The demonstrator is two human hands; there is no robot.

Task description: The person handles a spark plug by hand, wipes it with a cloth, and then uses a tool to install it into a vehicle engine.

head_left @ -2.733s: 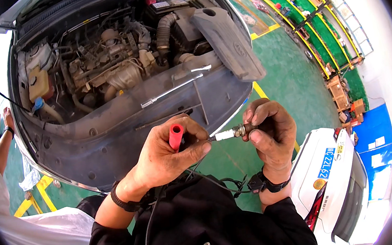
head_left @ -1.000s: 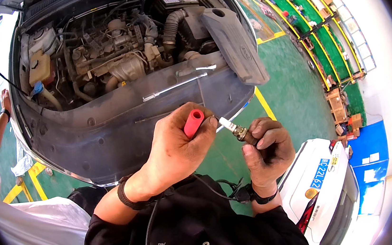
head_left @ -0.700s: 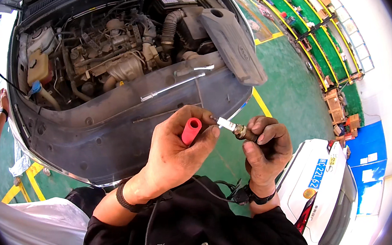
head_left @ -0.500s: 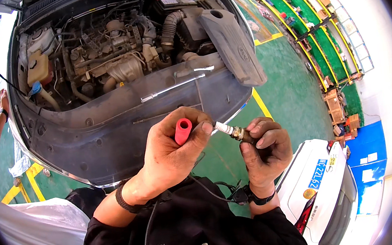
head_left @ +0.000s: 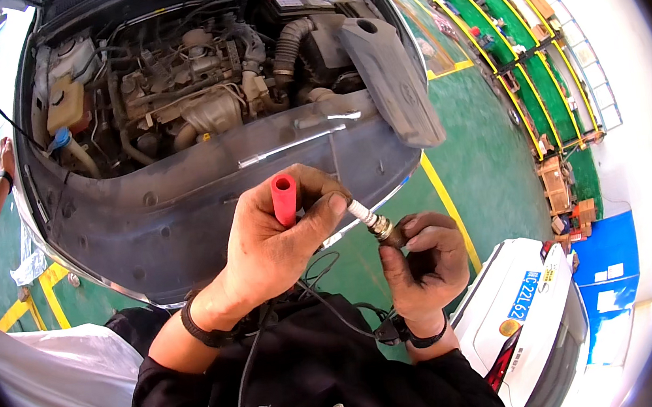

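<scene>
Left hand point(head_left: 271, 249): just left of centre in the frame; curls around a red hollow tube point(head_left: 285, 205), with thumb and forefinger drawn together at the pale tip of a spark plug point(head_left: 365, 217); cannot tell grip from mere contact at that tip.
Red hollow tube: nearly upright, with open end uppermost, lodged behind the left thumb.
Spark plug: close to mid-frame, between both hands; slants from white ribbed end at upper left, past metal collar, to dark end at lower right.
Right hand point(head_left: 431, 260): right of centre, lower than the left; pinches the dark end of the spark plug between thumb and fingertips; dark smudges on skin.
Wristwear: dark band point(head_left: 193, 329) on the left, black strap point(head_left: 428, 340) on the right.
Engine bay point(head_left: 186, 83): exposed, dusty, upper left to upper middle of the frame.
Long silver tool point(head_left: 292, 146): lies above the hands, across the dark front panel point(head_left: 131, 240) of the vehicle.
Grey cover point(head_left: 393, 81): on the right side of the engine bay, overhanging the edge.
Co-worker's hand point(head_left: 6, 157): far left of the frame, beside the vehicle's edge.
Background: white car point(head_left: 484, 306) at lower right, yellow-edged shelving point(head_left: 517, 52) at upper right, green floor point(head_left: 489, 170) between.
</scene>
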